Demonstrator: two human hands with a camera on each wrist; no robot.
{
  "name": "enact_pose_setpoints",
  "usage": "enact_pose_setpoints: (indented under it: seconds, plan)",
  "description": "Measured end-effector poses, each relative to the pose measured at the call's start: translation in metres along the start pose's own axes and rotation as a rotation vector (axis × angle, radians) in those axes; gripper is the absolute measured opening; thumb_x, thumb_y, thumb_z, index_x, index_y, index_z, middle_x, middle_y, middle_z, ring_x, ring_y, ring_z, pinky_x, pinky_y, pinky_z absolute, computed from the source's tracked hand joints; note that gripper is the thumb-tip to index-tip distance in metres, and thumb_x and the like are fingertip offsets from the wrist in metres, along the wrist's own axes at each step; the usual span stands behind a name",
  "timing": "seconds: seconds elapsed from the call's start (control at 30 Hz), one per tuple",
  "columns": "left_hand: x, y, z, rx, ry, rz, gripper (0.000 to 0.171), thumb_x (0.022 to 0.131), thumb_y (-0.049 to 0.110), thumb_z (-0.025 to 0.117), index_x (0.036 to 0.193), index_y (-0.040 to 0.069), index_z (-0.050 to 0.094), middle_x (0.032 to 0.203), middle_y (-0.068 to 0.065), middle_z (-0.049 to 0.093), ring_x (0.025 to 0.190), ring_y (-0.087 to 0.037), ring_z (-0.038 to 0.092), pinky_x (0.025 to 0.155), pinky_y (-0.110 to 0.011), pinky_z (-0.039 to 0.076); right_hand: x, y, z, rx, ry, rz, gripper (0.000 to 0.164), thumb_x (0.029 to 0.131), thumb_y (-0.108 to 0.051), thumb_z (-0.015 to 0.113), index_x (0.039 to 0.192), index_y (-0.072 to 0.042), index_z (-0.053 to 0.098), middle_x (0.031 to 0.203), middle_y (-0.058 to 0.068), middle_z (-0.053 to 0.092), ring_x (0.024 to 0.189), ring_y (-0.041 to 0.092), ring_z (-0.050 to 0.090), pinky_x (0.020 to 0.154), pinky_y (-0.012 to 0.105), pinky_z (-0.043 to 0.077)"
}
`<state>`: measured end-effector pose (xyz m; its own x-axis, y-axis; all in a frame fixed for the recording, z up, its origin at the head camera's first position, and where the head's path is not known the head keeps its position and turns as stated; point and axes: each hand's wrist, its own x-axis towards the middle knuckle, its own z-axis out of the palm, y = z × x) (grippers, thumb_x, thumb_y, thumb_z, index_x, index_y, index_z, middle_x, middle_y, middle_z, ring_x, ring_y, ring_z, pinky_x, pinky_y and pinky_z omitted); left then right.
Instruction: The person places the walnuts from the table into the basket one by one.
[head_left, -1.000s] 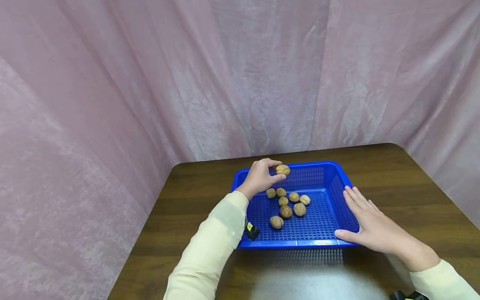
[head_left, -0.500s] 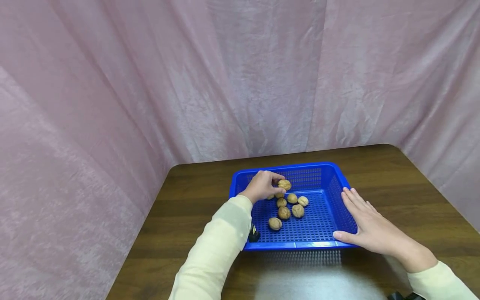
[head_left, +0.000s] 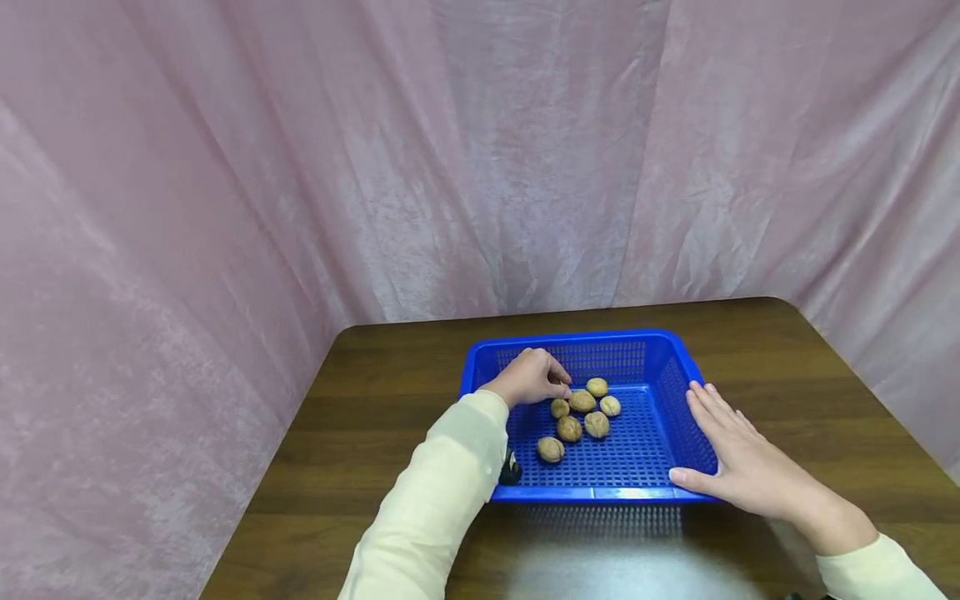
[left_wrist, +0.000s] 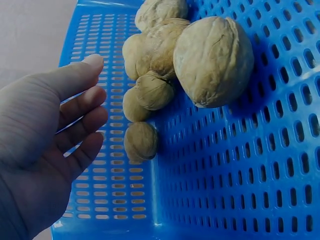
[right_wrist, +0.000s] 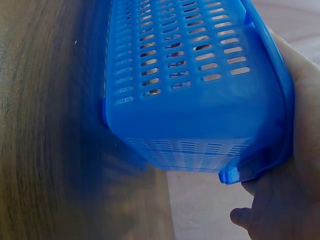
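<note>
Several walnuts (head_left: 569, 429) lie in a blue plastic basket (head_left: 633, 493) on the table. My left hand (head_left: 531, 377) is inside the basket at the far left, beside a large walnut (head_left: 582, 401). The left wrist view shows its fingers (left_wrist: 82, 107) relaxed and apart from the walnuts, with nothing held; one big walnut (left_wrist: 214, 62) sits closest to that camera. At the basket's right side, my right hand (head_left: 750, 458) rests on the rim with straight fingers and the thumb on the front corner. The right wrist view has this hand (right_wrist: 300, 200) against the rim, partly out of frame.
A brown wooden table (head_left: 375, 467) carries the basket. Behind and to the left hangs a pink curtain (head_left: 465, 167). The perforated basket walls stand well above the walnuts, and the left forearm (head_left: 442, 492) reaches over the left front rim.
My left hand has lowered into the basket and let go of the walnut, which now lies among the others. A few walnuts have shifted. The right hand has stayed at the rim.
</note>
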<state>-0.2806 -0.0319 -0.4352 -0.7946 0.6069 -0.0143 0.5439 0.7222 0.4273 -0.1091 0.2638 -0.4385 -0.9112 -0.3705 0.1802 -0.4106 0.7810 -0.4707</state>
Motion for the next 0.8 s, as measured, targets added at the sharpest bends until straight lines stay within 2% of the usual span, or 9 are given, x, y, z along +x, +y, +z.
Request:
enact_pose_setpoints:
  seconds: [0.27,0.43,0.53,0.63,0.73,0.8]
  plan:
    - [-0.004,0.002,-0.01,-0.12,0.047,-0.041,0.027,0.086,0.029,0.074,0.108,0.013,0.075,0.092,0.011,0.071,0.078,0.002,0.061,0.07,-0.017,0.05,0.004,0.001,-0.003,-0.014,-0.003,-0.014,0.107,0.082,-0.056,0.068,0.152,0.002,0.012,0.159,0.019,0.008,0.146,0.023,-0.008,0.114,0.054,0.001]
    - [-0.015,0.01,-0.03,-0.194,0.084,-0.042,0.034,0.087,0.034,0.071,0.115,0.015,0.071,0.097,0.01,0.069,0.079,-0.001,0.06,0.07,-0.02,0.05,0.007,0.001,-0.002,-0.008,-0.016,-0.025,0.105,0.083,-0.056,0.067,0.152,0.003,0.013,0.159,0.019,0.007,0.146,0.023,-0.008,0.114,0.054,0.001]
    - [-0.03,0.019,-0.049,-0.187,0.103,-0.017,0.037,0.087,0.036,0.071,0.117,0.015,0.069,0.095,0.01,0.067,0.082,-0.005,0.06,0.071,-0.021,0.05,0.007,0.002,-0.002,0.008,-0.016,-0.038,0.1,0.086,-0.052,0.066,0.152,0.003,0.014,0.159,0.019,0.006,0.146,0.023,-0.009,0.114,0.052,-0.003]
    - [-0.051,0.026,-0.07,-0.104,0.147,0.027,0.038,0.088,0.037,0.071,0.118,0.015,0.069,0.097,0.007,0.066,0.088,-0.009,0.061,0.076,-0.023,0.049,0.003,0.005,-0.005,0.017,0.003,-0.068,0.091,0.09,-0.043,0.064,0.152,0.002,0.015,0.159,0.02,0.008,0.146,0.022,-0.009,0.115,0.046,-0.008]
    - [-0.078,0.026,-0.087,-0.003,0.229,0.051,0.039,0.088,0.038,0.07,0.119,0.014,0.068,0.101,0.004,0.066,0.094,-0.012,0.06,0.081,-0.027,0.048,-0.001,0.01,-0.012,0.012,0.046,-0.107,0.086,0.092,-0.033,0.064,0.153,0.001,0.014,0.159,0.019,0.008,0.146,0.021,-0.008,0.114,0.04,-0.01]
    - [-0.099,0.021,-0.095,0.057,0.302,0.044,0.041,0.088,0.039,0.07,0.12,0.014,0.067,0.106,0.003,0.065,0.098,-0.013,0.06,0.084,-0.03,0.048,-0.002,0.016,-0.02,0.005,0.075,-0.122,0.085,0.092,-0.029,0.064,0.153,-0.002,0.012,0.159,0.016,0.008,0.146,0.02,-0.008,0.114,0.041,-0.011]
